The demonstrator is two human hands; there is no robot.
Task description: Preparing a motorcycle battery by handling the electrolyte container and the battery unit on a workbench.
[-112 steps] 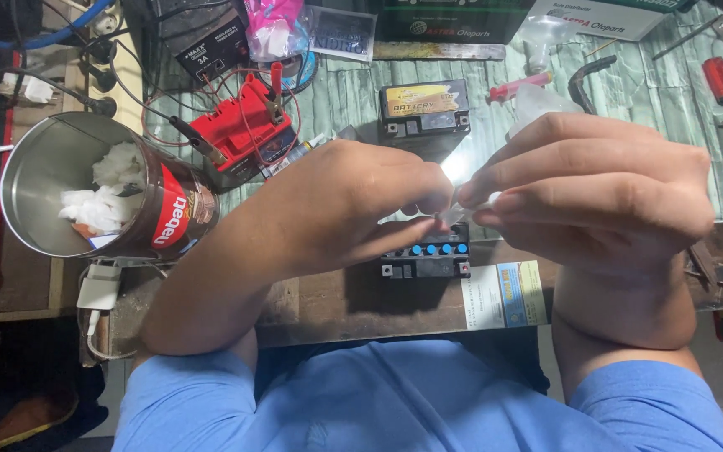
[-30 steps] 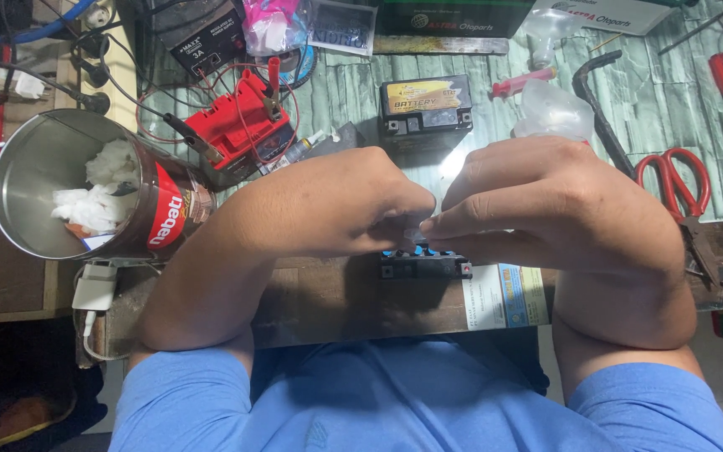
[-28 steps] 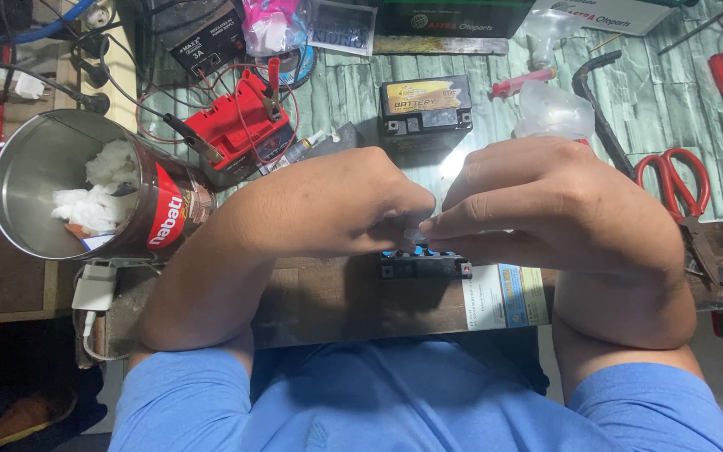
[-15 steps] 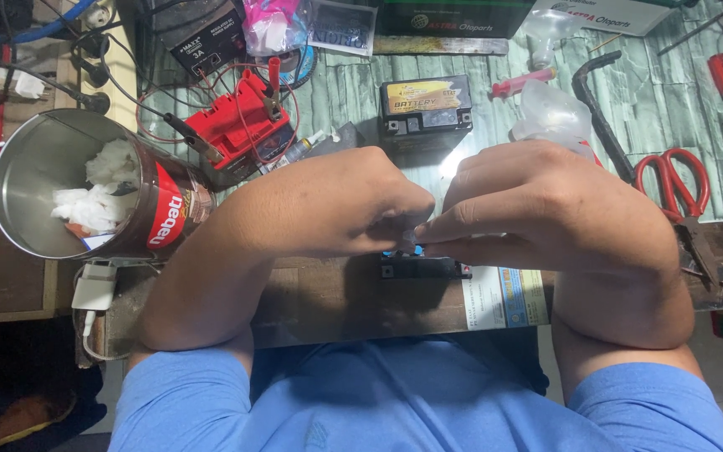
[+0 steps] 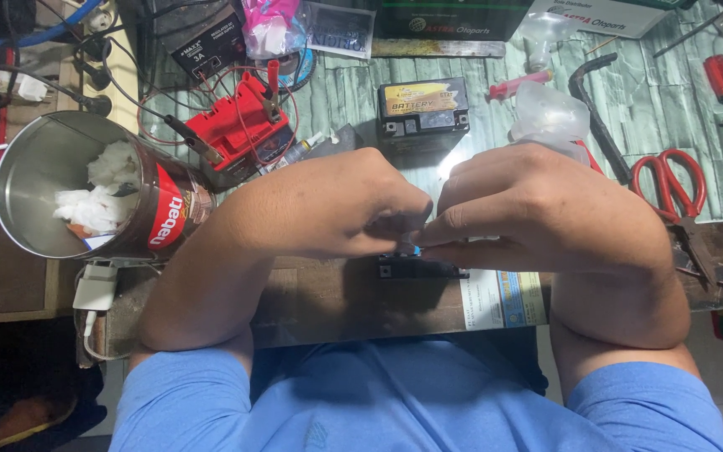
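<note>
- Both hands have sunk lower toward the person since a few seconds back, and the strip of bright film that caught the light between the fingertips earlier is now mostly hidden behind the knuckles.
- Left hand (image 5: 328, 209) is curled tight, fingertips pinched at its 3 o'clock edge, meeting the other hand right over the small black battery (image 5: 420, 266).
- Right hand (image 5: 546, 213) is curled too, its fingertips (image 5: 441, 238) pressed in at 9 o'clock; whether either pinch actually grips something, I cannot tell, since the fingers cover it.
- That small black battery sits on the wooden bench edge, right under the joined fingertips, only its lower face and a bit of blue showing.
- Count time: two batteries in all, the second black battery (image 5: 423, 113) standing at 12 o'clock from the hands.
- One red charger (image 5: 240, 125) at 10 o'clock, leads clipped on.
- One metal tin (image 5: 77, 188) with white wadding, at 9 o'clock.
- One pair of red scissors (image 5: 671, 188) at 3 o'clock.
</note>
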